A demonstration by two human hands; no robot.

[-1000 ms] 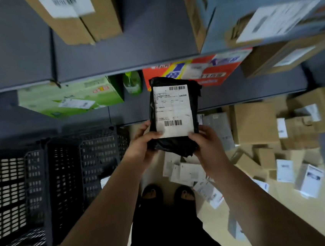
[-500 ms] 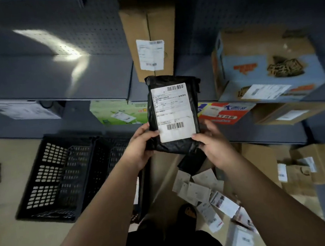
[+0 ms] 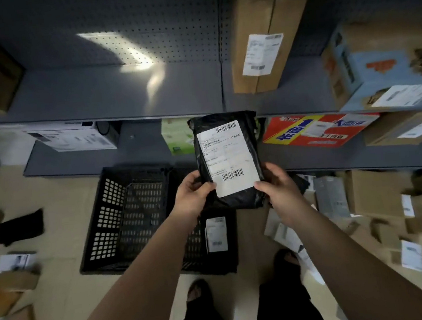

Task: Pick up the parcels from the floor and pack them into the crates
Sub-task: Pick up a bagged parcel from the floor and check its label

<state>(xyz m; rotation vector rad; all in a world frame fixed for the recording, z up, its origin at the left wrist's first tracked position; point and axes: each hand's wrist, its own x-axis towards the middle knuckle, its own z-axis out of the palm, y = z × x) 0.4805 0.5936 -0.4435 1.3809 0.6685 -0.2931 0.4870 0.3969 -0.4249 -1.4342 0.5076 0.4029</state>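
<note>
Left hand [image 3: 195,196] and right hand [image 3: 278,186] both grip the lower corners of a black poly-bag parcel [image 3: 228,163], thumbs on the front, white shipping label [image 3: 226,158] w/ barcodes facing up toward the camera; the parcel is held upright in the air, above and a bit right of the crates, not yet in one. Just below the hands sit two black plastic crates side by side on the floor: the left crate [image 3: 122,216] looks bare inside, and the right crate [image 3: 228,236], partly hidden by the left forearm, holds at least one labelled parcel [image 3: 215,235] — can't tell if more lie under the arm. So the job is at an early stage, approx one item packed and one in hand. Plenty left: a heap of cardboard boxes and white-labelled packets [image 3: 381,209] spreads over the floor to the right, touching and overlapping, and a few more parcels [image 3: 12,285] lie at the far left, well apart from the crates. Boxes on the grey shelves [image 3: 119,91] behind seem not part of it. Likely next: lower the black parcel into a crate, prob. the right one, then back to the pile.
</note>
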